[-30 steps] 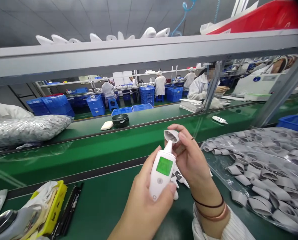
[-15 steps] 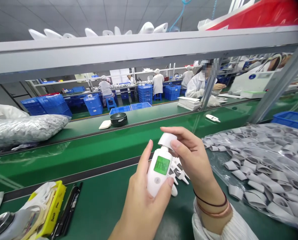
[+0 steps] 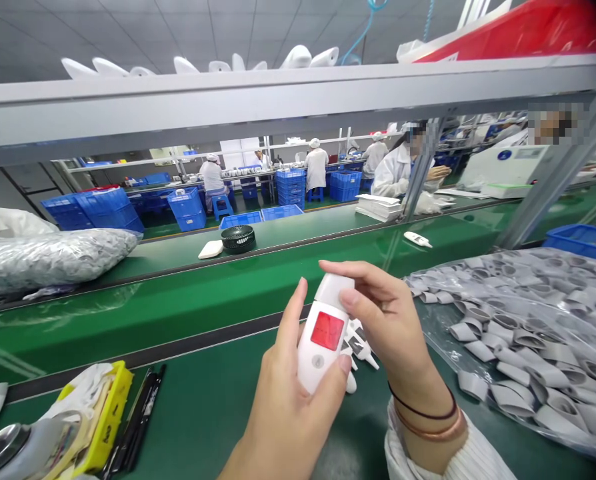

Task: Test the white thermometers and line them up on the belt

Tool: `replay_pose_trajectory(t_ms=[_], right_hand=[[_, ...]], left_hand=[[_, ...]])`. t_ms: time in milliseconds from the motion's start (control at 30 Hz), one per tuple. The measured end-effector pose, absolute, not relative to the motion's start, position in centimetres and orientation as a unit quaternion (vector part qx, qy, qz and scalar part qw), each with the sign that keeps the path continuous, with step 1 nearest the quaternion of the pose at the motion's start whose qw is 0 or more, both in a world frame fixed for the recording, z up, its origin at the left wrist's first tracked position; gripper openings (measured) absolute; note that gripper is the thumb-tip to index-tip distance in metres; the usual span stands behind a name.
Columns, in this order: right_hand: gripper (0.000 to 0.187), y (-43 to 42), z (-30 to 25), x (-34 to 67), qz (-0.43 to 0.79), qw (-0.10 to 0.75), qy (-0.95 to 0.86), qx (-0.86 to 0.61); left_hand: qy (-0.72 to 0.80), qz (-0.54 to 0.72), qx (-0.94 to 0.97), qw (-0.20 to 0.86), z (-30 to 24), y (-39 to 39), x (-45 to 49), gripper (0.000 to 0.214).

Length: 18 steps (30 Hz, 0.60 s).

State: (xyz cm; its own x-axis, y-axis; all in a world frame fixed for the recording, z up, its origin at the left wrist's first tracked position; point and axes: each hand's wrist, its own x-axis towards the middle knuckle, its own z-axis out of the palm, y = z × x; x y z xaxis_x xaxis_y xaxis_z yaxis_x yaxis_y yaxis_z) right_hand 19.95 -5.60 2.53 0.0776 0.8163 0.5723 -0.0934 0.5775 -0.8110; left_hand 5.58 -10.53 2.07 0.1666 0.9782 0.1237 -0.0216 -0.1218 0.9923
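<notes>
A white ear thermometer point(image 3: 312, 363) with a lit red screen and one round button is held upright in my left hand point(image 3: 288, 400), the thumb along its right side. My right hand point(image 3: 388, 313) pinches the white cap point(image 3: 334, 291) between thumb and fingers. The cap sits over the thermometer's top end and meets the body, covering the probe tip. Behind my hands, several more white thermometers point(image 3: 359, 348) lie on the green bench, partly hidden by the held one.
Loose grey-white caps point(image 3: 528, 360) spill from a clear bag at right. A yellow tray point(image 3: 111, 417) and black pens point(image 3: 137, 420) lie at left. Beyond runs a green conveyor point(image 3: 188, 293) carrying one thermometer point(image 3: 418, 240). A black fan point(image 3: 238, 239) sits behind it; co-workers sit farther off.
My right hand has brought the cap down onto the thermometer's top, hiding the probe tip. The screen has turned from green to red. The thermometer on the conveyor has shifted slightly left.
</notes>
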Motion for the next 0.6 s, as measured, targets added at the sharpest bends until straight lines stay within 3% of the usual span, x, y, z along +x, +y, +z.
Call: replay_pose_trajectory(t_ms=[333, 500, 600], right_hand=[[0.036, -5.4, 3.0, 19.8, 0.425, 0.706, -0.489, -0.286], [0.031, -6.2, 3.1, 19.9, 0.349, 0.655, -0.586, -0.325], [0.031, -6.4, 3.2, 20.0, 0.316, 0.672, -0.577, -0.340]], left_hand=[[0.421, 0.500, 0.557, 0.512, 2.5, -10.8, 5.5, 0.079], [0.423, 0.489, 0.564, 0.513, 2.5, -10.8, 5.4, 0.079], [0.418, 0.491, 0.565, 0.514, 2.3, -10.7, 5.4, 0.079]])
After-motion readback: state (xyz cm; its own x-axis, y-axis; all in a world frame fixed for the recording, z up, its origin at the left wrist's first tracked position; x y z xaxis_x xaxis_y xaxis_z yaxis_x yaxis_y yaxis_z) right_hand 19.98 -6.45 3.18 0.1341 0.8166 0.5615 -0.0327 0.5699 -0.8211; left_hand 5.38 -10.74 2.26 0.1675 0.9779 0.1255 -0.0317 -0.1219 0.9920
